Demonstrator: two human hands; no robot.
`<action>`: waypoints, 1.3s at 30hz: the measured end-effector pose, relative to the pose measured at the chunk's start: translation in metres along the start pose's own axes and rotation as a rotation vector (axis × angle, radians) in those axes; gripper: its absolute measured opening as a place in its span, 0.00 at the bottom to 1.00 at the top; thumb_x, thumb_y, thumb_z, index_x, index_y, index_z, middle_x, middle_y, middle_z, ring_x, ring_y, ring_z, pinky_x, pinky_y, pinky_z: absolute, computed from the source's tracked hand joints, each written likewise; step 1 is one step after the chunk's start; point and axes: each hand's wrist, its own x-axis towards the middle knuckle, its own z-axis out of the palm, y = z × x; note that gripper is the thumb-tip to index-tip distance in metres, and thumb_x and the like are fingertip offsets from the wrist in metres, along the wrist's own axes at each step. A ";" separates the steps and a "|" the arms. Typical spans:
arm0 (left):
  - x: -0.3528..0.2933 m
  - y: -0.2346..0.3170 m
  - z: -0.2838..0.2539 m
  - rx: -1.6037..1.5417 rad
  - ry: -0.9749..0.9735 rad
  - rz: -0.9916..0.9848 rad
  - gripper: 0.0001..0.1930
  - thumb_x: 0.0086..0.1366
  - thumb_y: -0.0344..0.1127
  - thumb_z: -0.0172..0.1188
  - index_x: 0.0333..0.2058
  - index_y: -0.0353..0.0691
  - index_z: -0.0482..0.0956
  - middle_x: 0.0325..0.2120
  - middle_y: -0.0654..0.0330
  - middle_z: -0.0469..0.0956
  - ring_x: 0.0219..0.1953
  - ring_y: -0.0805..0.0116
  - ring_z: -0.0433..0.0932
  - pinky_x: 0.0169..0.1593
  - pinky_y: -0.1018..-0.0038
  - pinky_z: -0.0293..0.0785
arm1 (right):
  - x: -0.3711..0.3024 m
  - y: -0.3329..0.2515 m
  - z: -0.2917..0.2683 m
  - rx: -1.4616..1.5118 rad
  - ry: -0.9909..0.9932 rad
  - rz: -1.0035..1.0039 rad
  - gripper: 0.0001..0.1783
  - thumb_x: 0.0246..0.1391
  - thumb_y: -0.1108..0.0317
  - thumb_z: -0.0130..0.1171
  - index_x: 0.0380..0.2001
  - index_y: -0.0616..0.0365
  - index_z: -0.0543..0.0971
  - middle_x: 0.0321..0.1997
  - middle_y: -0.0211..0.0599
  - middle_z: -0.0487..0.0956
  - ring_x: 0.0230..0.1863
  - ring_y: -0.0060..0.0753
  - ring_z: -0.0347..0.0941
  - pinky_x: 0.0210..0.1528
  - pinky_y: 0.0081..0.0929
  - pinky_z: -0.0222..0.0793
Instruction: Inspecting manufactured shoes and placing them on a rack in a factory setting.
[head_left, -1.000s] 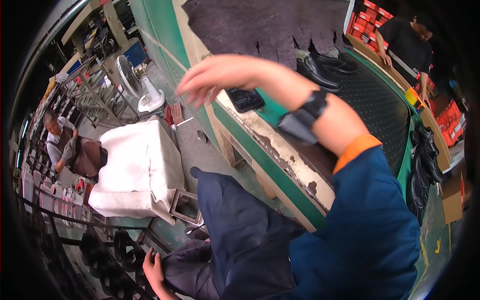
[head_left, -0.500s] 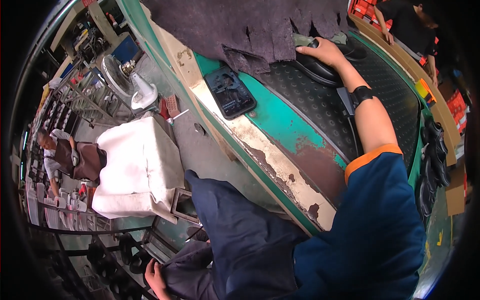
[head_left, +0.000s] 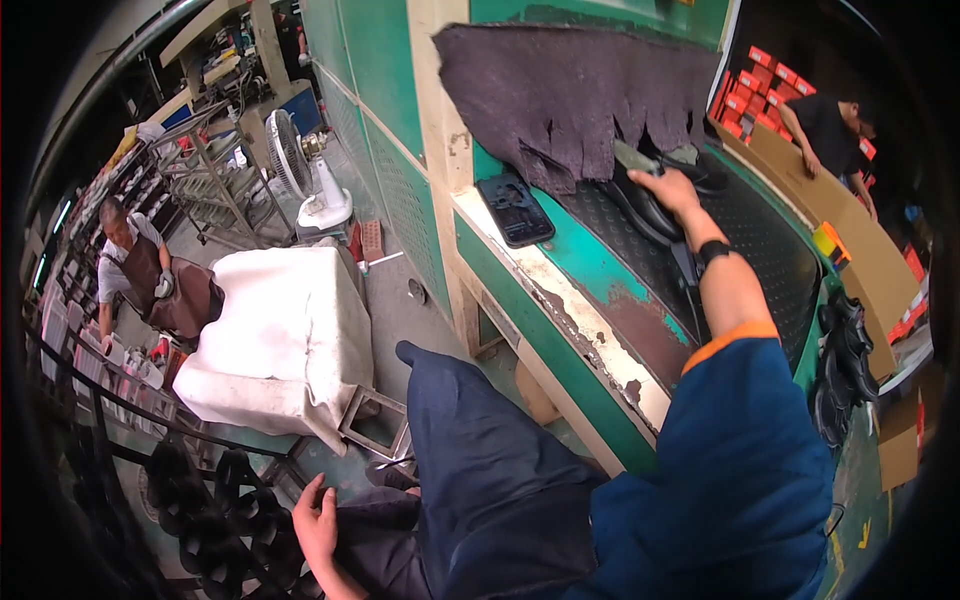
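My right hand (head_left: 672, 190) is closed on the upper part of a black shoe (head_left: 640, 213), with a grey-green piece (head_left: 632, 157) showing by its fingers. That shoe lies on a studded black conveyor belt (head_left: 760, 230), partly under a torn dark cloth curtain (head_left: 570, 95). A second black shoe (head_left: 712, 178) sits just beyond it. Down at the lower left, my left hand (head_left: 317, 525) hangs with its fingers loosely stretched and nothing in them. It is beside a rack of black shoes (head_left: 225, 500).
A phone (head_left: 515, 212) lies on the machine's worn green and cream ledge (head_left: 570, 300). To the left stand a white-covered block (head_left: 280, 330), a fan (head_left: 300, 165) and a seated person (head_left: 140, 260). More black shoes (head_left: 845, 365) hang at right, near a cardboard sheet (head_left: 820, 195) and another person (head_left: 815, 125).
The view has tilted up and shows more of the machine. My right hand has shifted its hold on the shoe, and my left hand has come further into view.
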 end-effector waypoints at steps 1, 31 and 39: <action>-0.003 0.006 0.005 -0.107 -0.017 -0.001 0.18 0.68 0.31 0.59 0.54 0.29 0.78 0.40 0.50 0.84 0.43 0.68 0.82 0.51 0.73 0.75 | -0.016 0.001 -0.003 0.128 -0.012 0.010 0.43 0.43 0.34 0.69 0.43 0.68 0.84 0.43 0.50 0.85 0.43 0.39 0.82 0.49 0.33 0.72; -0.088 -0.020 0.104 -2.085 -0.534 -0.684 0.34 0.72 0.56 0.49 0.69 0.43 0.58 0.58 0.39 0.72 0.54 0.41 0.78 0.49 0.35 0.77 | -0.442 -0.202 0.294 1.313 -1.451 0.458 0.14 0.66 0.63 0.55 0.46 0.61 0.79 0.45 0.44 0.82 0.46 0.40 0.81 0.52 0.42 0.78; -0.055 -0.017 0.081 -1.963 -0.468 -0.768 0.33 0.71 0.58 0.50 0.65 0.39 0.66 0.55 0.40 0.75 0.52 0.39 0.78 0.50 0.31 0.74 | -0.454 -0.208 0.331 1.206 -1.215 0.301 0.16 0.68 0.61 0.49 0.45 0.61 0.80 0.39 0.39 0.83 0.38 0.33 0.80 0.45 0.30 0.77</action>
